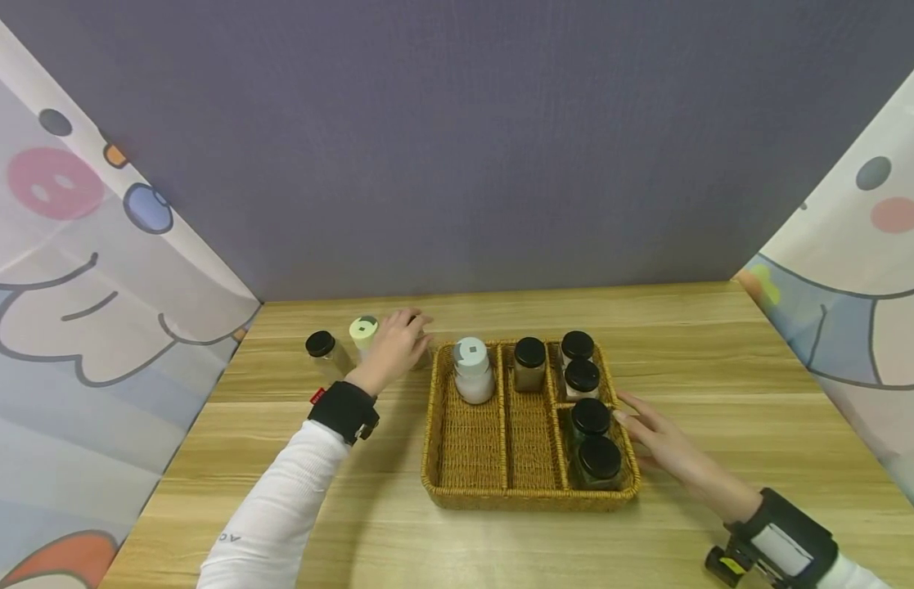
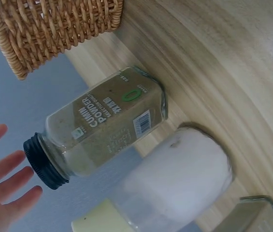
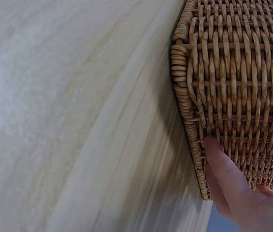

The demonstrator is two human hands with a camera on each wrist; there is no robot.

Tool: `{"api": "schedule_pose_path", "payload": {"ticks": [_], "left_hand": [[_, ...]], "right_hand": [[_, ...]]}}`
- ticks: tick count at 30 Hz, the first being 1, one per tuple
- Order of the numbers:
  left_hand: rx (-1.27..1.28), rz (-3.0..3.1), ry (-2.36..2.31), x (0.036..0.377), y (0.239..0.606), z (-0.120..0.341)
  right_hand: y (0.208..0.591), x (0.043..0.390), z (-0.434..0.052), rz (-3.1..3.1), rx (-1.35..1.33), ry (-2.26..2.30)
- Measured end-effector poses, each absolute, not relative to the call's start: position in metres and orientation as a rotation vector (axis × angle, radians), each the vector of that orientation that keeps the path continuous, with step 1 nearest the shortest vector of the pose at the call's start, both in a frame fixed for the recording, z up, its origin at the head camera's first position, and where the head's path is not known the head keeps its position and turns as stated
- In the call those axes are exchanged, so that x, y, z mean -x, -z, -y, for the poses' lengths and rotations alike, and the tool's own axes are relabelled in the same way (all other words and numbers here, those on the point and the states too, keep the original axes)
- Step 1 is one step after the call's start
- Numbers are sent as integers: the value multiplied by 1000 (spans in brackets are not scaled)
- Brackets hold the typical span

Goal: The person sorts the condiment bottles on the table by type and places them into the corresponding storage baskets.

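Both hands open — left hand [image 1: 394, 348] over cumin jar [image 2: 105, 126], right hand [image 1: 659, 438] against basket [image 1: 457, 442].

The head camera is looking forward and down over the whole bench [image 1: 501, 532], taking in the wicker basket [image 1: 457, 483]. The left wrist camera is sitting close beside a cumin jar [image 2: 102, 128], catching a basket corner. The right wrist camera is pressing close to that basket's outer wall.
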State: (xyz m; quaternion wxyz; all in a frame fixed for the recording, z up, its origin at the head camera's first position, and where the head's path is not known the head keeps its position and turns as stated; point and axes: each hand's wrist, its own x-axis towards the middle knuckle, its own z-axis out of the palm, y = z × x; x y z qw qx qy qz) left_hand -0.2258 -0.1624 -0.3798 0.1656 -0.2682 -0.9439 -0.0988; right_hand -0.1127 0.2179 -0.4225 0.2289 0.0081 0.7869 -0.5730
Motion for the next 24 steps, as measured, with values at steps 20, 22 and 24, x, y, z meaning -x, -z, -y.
{"api": "schedule_pose_path", "payload": {"ticks": [20,22,24], "left_hand": [[717,2736,338,231,387,168],[720,2735,345,233,388,169],[722,2746,353,234,390,170]], "right_hand": [[423,112,-217,-2166,-10,1604],[423,112,-217,-2167,-9,1606],[424,112,-217,-2168,-12,1610]]}}
